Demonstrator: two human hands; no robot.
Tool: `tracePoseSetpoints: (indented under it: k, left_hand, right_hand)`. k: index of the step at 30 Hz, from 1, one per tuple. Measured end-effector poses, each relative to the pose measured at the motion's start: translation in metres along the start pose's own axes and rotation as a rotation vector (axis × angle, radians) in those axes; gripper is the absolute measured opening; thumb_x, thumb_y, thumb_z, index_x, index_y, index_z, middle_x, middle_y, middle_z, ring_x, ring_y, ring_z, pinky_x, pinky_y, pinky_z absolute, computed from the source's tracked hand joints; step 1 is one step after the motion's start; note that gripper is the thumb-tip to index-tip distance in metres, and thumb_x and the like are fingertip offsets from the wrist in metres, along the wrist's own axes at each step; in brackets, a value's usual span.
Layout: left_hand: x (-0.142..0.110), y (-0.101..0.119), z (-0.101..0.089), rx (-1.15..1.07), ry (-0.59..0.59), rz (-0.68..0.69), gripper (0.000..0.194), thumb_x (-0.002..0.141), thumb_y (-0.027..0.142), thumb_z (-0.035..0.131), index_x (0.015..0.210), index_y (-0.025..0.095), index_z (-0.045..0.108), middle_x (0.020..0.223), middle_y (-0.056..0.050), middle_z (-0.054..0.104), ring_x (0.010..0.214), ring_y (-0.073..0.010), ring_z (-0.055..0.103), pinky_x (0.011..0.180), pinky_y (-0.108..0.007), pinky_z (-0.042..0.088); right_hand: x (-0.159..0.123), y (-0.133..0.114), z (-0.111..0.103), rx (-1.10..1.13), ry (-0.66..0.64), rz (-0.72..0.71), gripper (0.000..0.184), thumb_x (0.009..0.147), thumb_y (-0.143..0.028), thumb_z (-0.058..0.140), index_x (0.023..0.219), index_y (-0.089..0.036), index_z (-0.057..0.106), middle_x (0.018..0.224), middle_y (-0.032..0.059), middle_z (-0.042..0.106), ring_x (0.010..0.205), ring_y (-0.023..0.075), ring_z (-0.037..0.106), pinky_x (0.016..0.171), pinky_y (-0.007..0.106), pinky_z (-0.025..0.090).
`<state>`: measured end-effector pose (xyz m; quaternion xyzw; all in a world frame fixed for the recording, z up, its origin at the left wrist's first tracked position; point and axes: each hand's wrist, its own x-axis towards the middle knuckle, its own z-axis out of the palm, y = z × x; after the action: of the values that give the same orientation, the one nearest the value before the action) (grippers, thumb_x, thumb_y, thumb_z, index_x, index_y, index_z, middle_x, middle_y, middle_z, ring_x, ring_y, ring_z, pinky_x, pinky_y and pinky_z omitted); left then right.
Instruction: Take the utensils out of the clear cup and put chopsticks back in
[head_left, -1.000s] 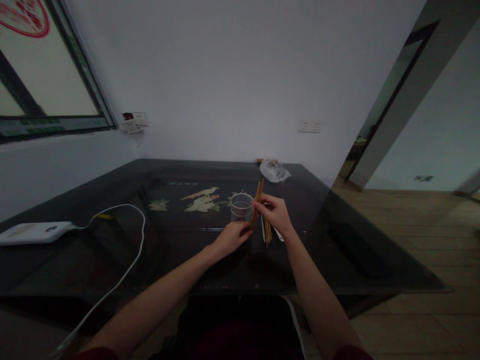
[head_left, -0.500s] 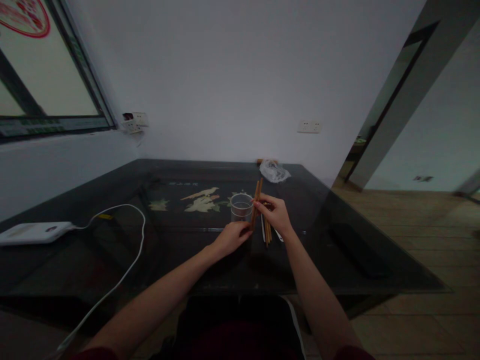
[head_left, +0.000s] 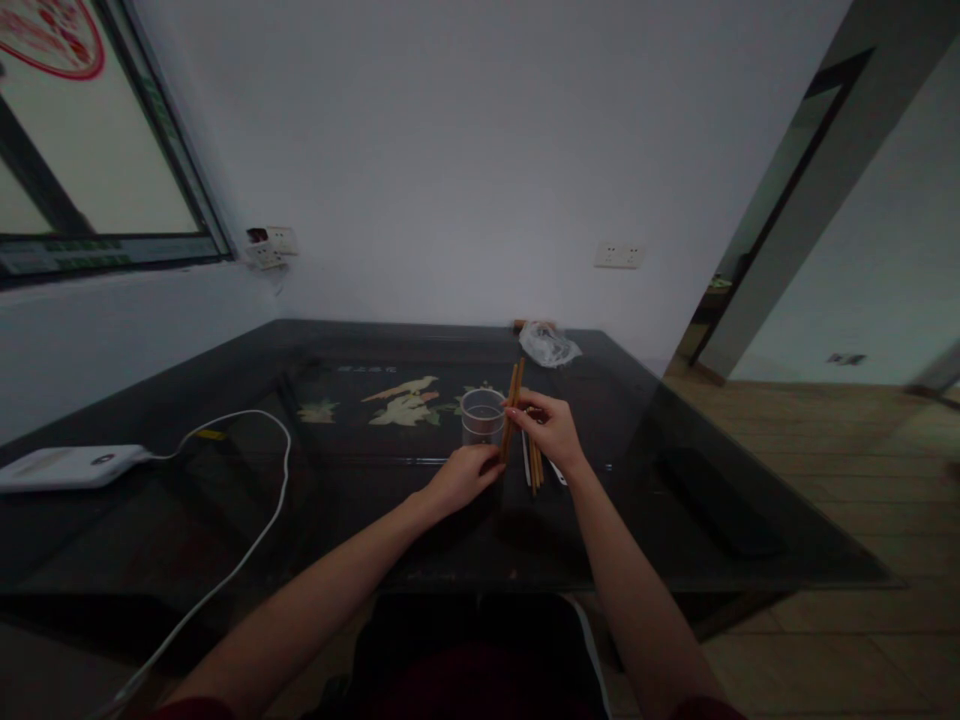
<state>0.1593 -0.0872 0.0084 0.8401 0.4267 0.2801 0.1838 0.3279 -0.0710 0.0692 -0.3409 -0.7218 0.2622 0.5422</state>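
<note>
My right hand (head_left: 553, 430) is closed around a pair of brown chopsticks (head_left: 514, 395), held nearly upright with their tips above the rim of a clear plastic cup (head_left: 482, 415). My left hand (head_left: 461, 476) rests on the dark table (head_left: 360, 500) at the foot of the cup, its fingers curled against the lower ends of the chopsticks. More chopsticks (head_left: 535, 468) and a white utensil lie flat on the table just below my right hand.
A white device (head_left: 67, 466) with a white cable (head_left: 255, 520) lies at the left of the table. A crumpled clear plastic bag (head_left: 549, 343) sits at the far edge by the wall. A dark flat object (head_left: 720, 505) lies at the right.
</note>
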Motion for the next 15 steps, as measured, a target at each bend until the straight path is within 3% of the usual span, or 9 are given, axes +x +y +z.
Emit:
tracePoseSetpoints:
  k: [10, 15]
  left_hand:
    - [0.002, -0.003, 0.002, 0.021, -0.021, 0.041, 0.018, 0.086, 0.025, 0.049, 0.093, 0.016, 0.064, 0.083, -0.005, 0.067, 0.074, -0.0172, 0.061, 0.068, -0.025, 0.044]
    - [-0.001, 0.004, -0.009, 0.039, 0.031, 0.045, 0.020, 0.084, 0.033, 0.054, 0.092, 0.017, 0.063, 0.078, -0.003, 0.066, 0.069, -0.0150, 0.059, 0.064, -0.024, 0.042]
  right_hand:
    - [0.001, 0.001, 0.000, -0.028, 0.005, 0.002, 0.025, 0.074, -0.041, 0.066, 0.082, -0.018, 0.072, 0.077, 0.0053, 0.070, 0.068, 0.0174, 0.063, 0.056, 0.025, 0.051]
    - [0.001, 0.004, -0.001, -0.041, 0.025, -0.005, 0.025, 0.074, -0.041, 0.066, 0.082, -0.017, 0.071, 0.079, 0.0061, 0.071, 0.068, 0.0177, 0.064, 0.059, 0.026, 0.051]
